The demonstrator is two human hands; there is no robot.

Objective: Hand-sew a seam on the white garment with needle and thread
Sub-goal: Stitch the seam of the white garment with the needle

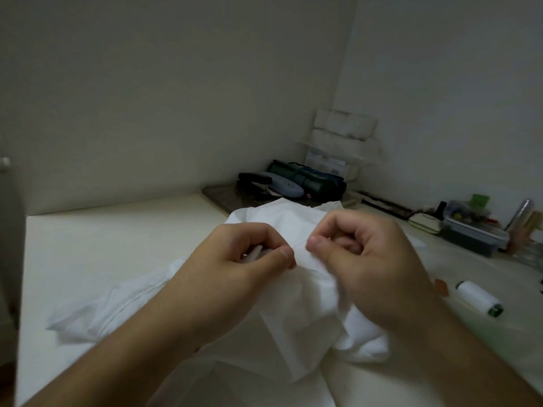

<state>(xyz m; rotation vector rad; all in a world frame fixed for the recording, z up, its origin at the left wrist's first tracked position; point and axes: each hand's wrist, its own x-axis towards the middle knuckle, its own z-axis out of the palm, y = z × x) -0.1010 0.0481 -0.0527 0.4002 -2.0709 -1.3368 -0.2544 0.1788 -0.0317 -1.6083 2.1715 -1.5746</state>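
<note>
The white garment [296, 304] lies bunched near the front edge of the table [117, 230], a fold raised between both hands. The left hand [235, 259] and the right hand [370, 254] each pinch this fold with curled fingers; the needle is not discernible. Keep the fold taut and stitches short, even

Two bare forearms reach into view from the near edge, one on the left and one on the right, and neither shows a sleeve, cuff, watch or bracelet. The left hand [235, 257] and the right hand [370, 254] wear no gloves. The thumbnails are short and plain, without polish. A small glint of metal shows among the left hand's fingers, but the blur makes it impossible to tell whether it is a ring.
</note>
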